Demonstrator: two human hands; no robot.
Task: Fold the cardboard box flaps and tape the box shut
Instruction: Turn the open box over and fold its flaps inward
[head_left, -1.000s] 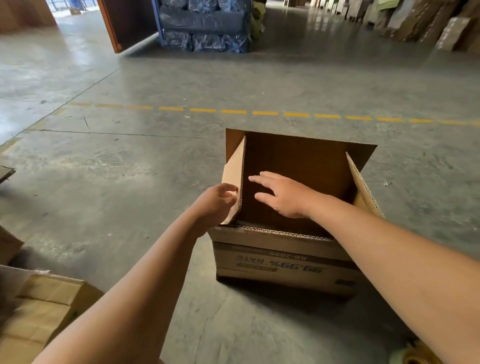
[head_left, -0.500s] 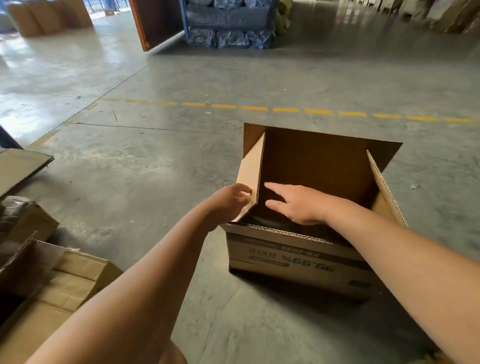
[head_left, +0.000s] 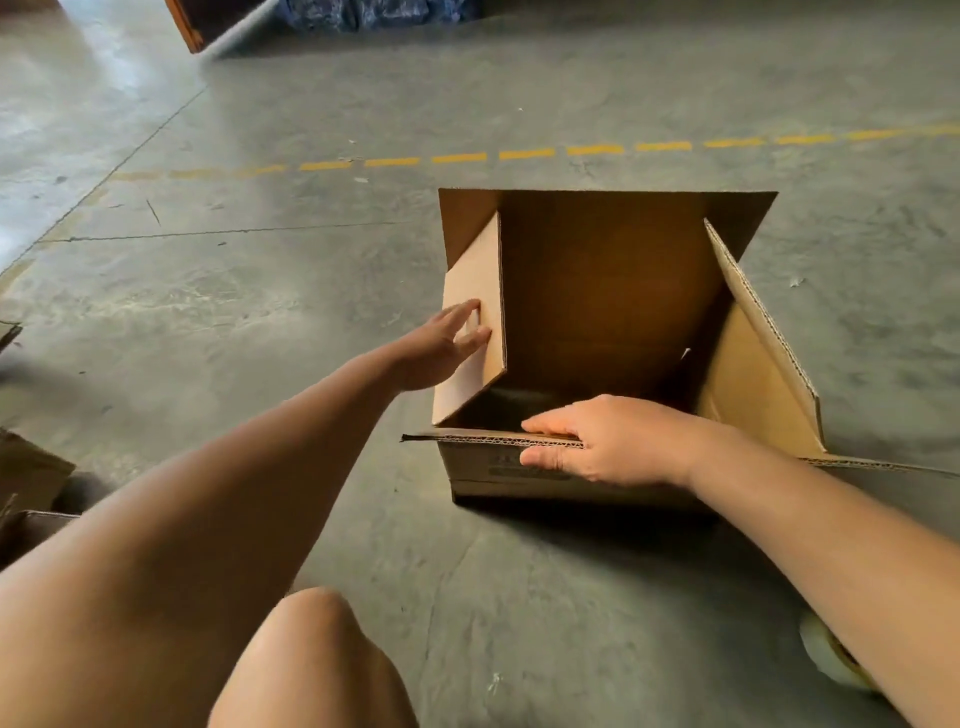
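A brown cardboard box (head_left: 597, 312) stands open on the concrete floor in front of me. Its far flap stands upright, and the right flap (head_left: 753, 364) leans outward. My left hand (head_left: 441, 345) lies flat with fingers spread against the outside of the left flap (head_left: 475, 291), which tilts inward. My right hand (head_left: 608, 441) grips the edge of the near flap (head_left: 467, 439), fingers over the top and thumb on the outer face. A roll of clear tape (head_left: 831, 654) lies on the floor at the lower right, partly hidden by my right forearm.
Flattened cardboard pieces (head_left: 26, 483) lie at the left edge. A dashed yellow line (head_left: 524, 154) crosses the floor behind the box. My knee (head_left: 311, 654) shows at the bottom. A wooden panel (head_left: 189, 31) and blue-wrapped goods (head_left: 363, 13) stand far back.
My right hand came out of the box and took hold of the near flap's edge. My left hand opened flat on the left flap. The view tilted down and closer.
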